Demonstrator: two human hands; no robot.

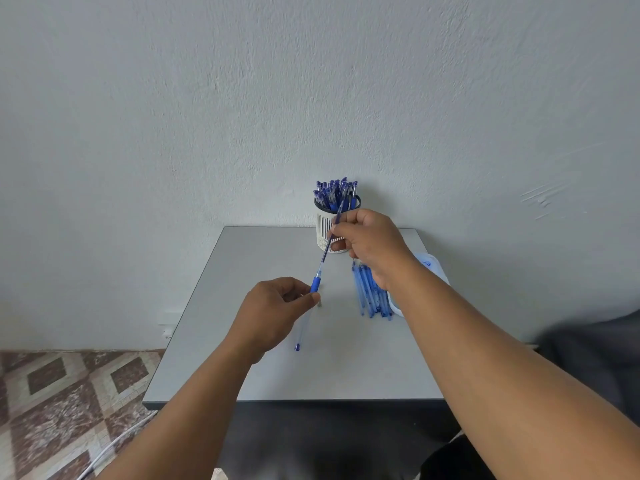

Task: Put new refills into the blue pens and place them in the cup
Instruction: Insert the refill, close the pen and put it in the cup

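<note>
Pen (328, 241) held tilted above bench (214, 341), right hand (369, 242) pinching its upper barrel, left hand (277, 306) pinching blue grip end. Cup (325, 230) at 12 o'clock, refills (372, 292) at 3.

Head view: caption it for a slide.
Both hands hold a blue pen before the pen-filled cup.

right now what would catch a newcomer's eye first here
The two hands over the middle of the grey table: the right hand holds a blue pen slantwise, the left hand pinches a clear refill. Behind them at the far edge stands a white cup crammed with blue pens.
</note>
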